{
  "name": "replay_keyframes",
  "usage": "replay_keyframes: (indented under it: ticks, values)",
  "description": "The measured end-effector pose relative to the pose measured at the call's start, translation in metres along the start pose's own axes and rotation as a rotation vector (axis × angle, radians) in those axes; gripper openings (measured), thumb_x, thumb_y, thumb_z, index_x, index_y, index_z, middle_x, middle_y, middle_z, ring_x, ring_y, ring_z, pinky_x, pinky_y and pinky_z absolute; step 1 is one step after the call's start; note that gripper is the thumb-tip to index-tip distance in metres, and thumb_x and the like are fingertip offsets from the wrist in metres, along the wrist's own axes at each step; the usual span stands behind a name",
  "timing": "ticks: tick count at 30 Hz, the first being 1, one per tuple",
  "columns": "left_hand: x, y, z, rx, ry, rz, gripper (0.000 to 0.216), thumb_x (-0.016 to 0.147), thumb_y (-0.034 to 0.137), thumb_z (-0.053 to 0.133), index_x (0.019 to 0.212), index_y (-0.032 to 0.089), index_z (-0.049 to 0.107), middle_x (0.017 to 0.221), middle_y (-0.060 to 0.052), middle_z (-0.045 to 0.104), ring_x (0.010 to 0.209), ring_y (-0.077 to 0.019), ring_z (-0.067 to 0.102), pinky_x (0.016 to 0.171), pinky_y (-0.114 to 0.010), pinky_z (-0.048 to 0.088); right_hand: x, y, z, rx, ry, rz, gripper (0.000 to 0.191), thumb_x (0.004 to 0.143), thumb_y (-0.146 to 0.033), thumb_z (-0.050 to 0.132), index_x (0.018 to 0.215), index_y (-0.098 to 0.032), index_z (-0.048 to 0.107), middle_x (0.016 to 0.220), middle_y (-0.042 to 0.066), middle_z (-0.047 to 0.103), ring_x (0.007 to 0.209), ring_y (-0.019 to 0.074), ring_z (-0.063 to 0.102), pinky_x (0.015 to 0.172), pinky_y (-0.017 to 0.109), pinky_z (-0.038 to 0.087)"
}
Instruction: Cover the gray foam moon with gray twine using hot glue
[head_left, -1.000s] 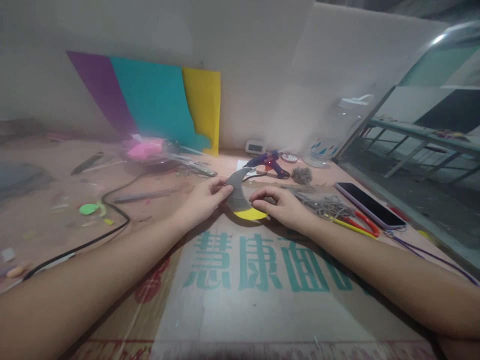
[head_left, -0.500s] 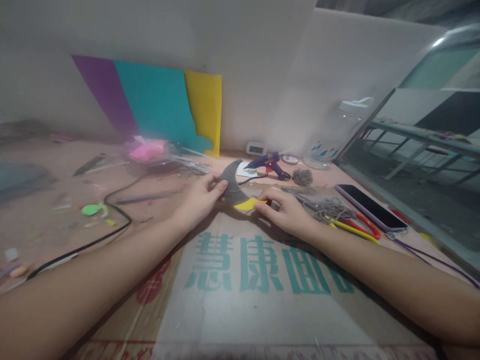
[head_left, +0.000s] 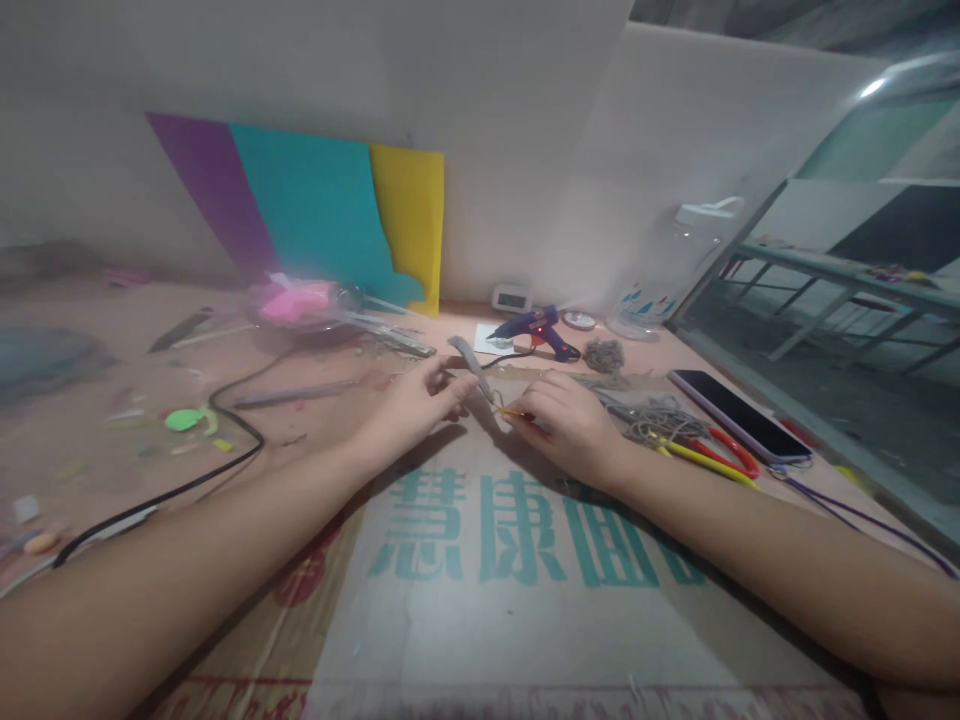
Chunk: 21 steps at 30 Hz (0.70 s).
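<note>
A crescent-shaped piece (head_left: 474, 364), wrapped in grey yarn with one yellow end bare, is tilted nearly edge-on over the cardboard. My right hand (head_left: 566, 425) pinches its yellow end between thumb and fingers. Close against the wrapped part, my left hand (head_left: 427, 398) has its thumb and fingertips drawn together; whether they grip yarn or the crescent is hidden. A thin loop of yarn shows near the border of grey and yellow. Beyond the hands lies a blue glue gun (head_left: 536, 328) with a red light, its nozzle over a small white card (head_left: 491, 342).
Printed cardboard (head_left: 480, 630) lies under my forearms. To the right are tangled grey yarn (head_left: 664, 418), scissors with red and yellow handles (head_left: 724, 455) and a phone (head_left: 739, 415). A black cord (head_left: 187, 480) crosses the left side. A clear bottle (head_left: 660, 275) stands behind.
The crescent has turned from showing its broad face to nearly edge-on. My left fingers have shifted slightly right, and my right hand has rolled over with the yellow end.
</note>
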<state>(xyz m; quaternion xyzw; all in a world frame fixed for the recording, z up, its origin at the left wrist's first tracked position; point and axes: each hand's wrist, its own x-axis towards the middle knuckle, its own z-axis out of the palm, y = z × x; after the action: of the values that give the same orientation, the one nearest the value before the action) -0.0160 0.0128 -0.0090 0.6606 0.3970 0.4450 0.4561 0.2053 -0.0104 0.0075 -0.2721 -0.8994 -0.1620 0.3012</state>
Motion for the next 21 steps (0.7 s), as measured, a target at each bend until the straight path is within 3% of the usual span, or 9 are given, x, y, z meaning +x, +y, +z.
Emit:
replay_keyframes:
  ticks: [5, 9, 12, 16, 21]
  values:
    - [-0.006, 0.012, -0.002, 0.099, 0.065, -0.029, 0.039, 0.080, 0.056, 0.063, 0.072, 0.018, 0.063, 0.066, -0.001, 0.062, 0.062, -0.0152, 0.055, 0.055, -0.025, 0.041, -0.001, -0.003, -0.005, -0.096, -0.063, -0.146, 0.024, 0.096, -0.020, 0.047, 0.080, -0.018, 0.065, 0.069, 0.005, 0.061, 0.069, 0.0186, 0.048, 0.067, 0.032, 0.037]
    - [-0.011, 0.021, -0.005, 0.092, 0.083, -0.068, 0.036, 0.077, 0.053, 0.067, 0.071, 0.017, 0.061, 0.064, 0.001, 0.060, 0.060, -0.0142, 0.053, 0.057, -0.025, 0.040, -0.002, -0.005, -0.004, 0.050, -0.071, -0.117, 0.018, 0.096, -0.029, 0.052, 0.088, -0.018, 0.064, 0.078, 0.006, 0.065, 0.075, 0.0189, 0.053, 0.071, 0.032, 0.040]
    - [-0.010, 0.019, -0.007, 0.036, 0.107, -0.070, 0.038, 0.077, 0.053, 0.066, 0.077, 0.016, 0.062, 0.069, 0.000, 0.062, 0.065, -0.0146, 0.055, 0.062, -0.025, 0.042, 0.000, -0.005, -0.003, 0.265, -0.012, 0.110, 0.025, 0.090, -0.041, 0.060, 0.098, -0.017, 0.060, 0.090, 0.008, 0.066, 0.077, 0.0182, 0.056, 0.071, 0.031, 0.044]
    - [-0.006, 0.009, -0.006, -0.053, 0.100, -0.086, 0.039, 0.076, 0.053, 0.068, 0.083, 0.015, 0.063, 0.074, -0.001, 0.063, 0.066, -0.0140, 0.056, 0.062, -0.024, 0.042, 0.005, -0.006, -0.002, 0.501, -0.031, 0.566, 0.023, 0.087, -0.037, 0.061, 0.099, -0.017, 0.059, 0.097, 0.007, 0.066, 0.067, 0.0139, 0.055, 0.064, 0.028, 0.046]
    - [-0.005, 0.004, -0.004, -0.029, 0.096, -0.124, 0.043, 0.071, 0.056, 0.071, 0.083, 0.015, 0.064, 0.078, -0.004, 0.065, 0.069, -0.0160, 0.059, 0.060, -0.025, 0.044, 0.010, -0.007, 0.000, 0.709, -0.191, 0.716, 0.029, 0.089, -0.040, 0.054, 0.092, -0.016, 0.070, 0.085, 0.005, 0.071, 0.071, 0.0165, 0.061, 0.064, 0.028, 0.046]
